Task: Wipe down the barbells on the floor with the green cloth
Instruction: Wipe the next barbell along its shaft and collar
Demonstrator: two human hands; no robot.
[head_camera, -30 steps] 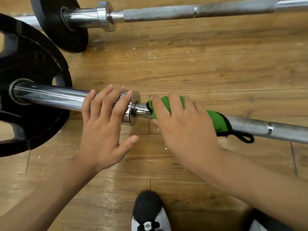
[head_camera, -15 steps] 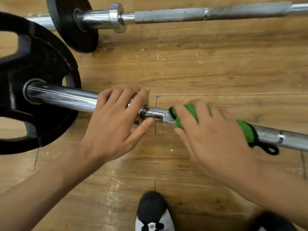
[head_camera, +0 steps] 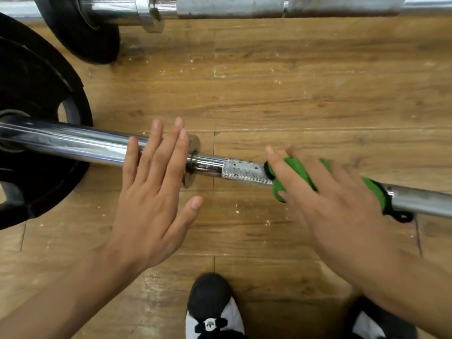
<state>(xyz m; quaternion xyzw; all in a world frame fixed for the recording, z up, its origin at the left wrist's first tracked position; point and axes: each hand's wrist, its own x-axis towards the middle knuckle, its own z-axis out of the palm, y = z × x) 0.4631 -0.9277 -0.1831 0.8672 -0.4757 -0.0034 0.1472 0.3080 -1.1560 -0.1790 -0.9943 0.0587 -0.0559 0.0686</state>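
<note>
We are in the middle of wiping the near barbell (head_camera: 244,171), which lies on the wooden floor (head_camera: 293,81). The green cloth (head_camera: 297,167) is draped over its shaft, just to the right of the knurled part. Our right hand (head_camera: 337,206) lies on the cloth with nearly straight fingers and presses it on the bar; it is a little blurred. Our left hand (head_camera: 151,192) is flat and open over the thick sleeve and holds nothing.

For the next move, we think the cloth must slide further right along the shaft, with steady pressure, while the left hand keeps the bar from rolling.

We count two barbells, the far barbell (head_camera: 230,7) not yet touched, two black plates, the big plate (head_camera: 36,94) and the small plate (head_camera: 93,42), one cloth, and two shoes at the near edge.
</note>
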